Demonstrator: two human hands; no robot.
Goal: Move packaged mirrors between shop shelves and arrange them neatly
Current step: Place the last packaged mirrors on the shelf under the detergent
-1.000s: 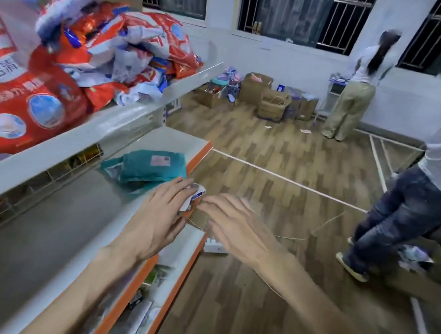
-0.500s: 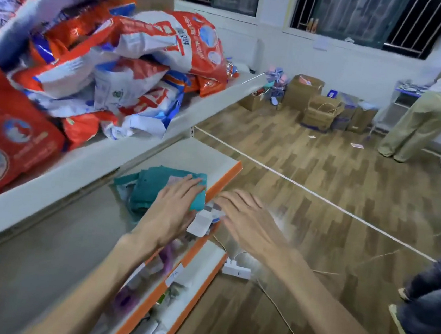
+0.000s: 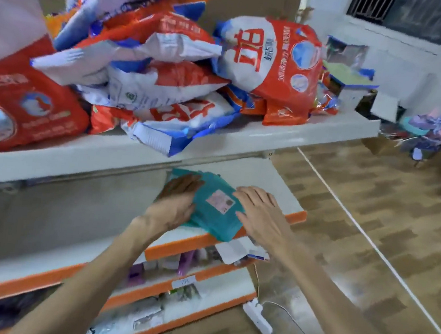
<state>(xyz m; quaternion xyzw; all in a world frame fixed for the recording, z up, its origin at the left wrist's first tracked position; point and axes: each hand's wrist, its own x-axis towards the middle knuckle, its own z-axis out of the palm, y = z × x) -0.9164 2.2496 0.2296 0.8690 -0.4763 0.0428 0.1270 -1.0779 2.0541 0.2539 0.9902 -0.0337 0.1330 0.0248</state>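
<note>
A teal package (image 3: 216,212) with a small pale label lies on the middle shelf (image 3: 274,183), its near corner hanging over the orange front edge. My left hand (image 3: 179,199) lies flat on the package's left side, fingers straight. My right hand (image 3: 259,211) rests flat on its right side, fingers spread toward the label. More teal wrapping shows under my left fingers. A white packet (image 3: 235,250) sticks out just below the package at the shelf front.
The upper shelf (image 3: 298,137) carries a heap of red, white and blue bags (image 3: 168,79). Lower orange-edged shelves (image 3: 202,273) hold small goods. A white power strip (image 3: 257,319) with its cord lies on the wooden floor (image 3: 371,223). Boxes and clutter (image 3: 424,134) stand far right.
Both hands have moved forward onto the teal package: the left from its near edge, the right from the air beside the shelf. The view has swung left toward the shelves.
</note>
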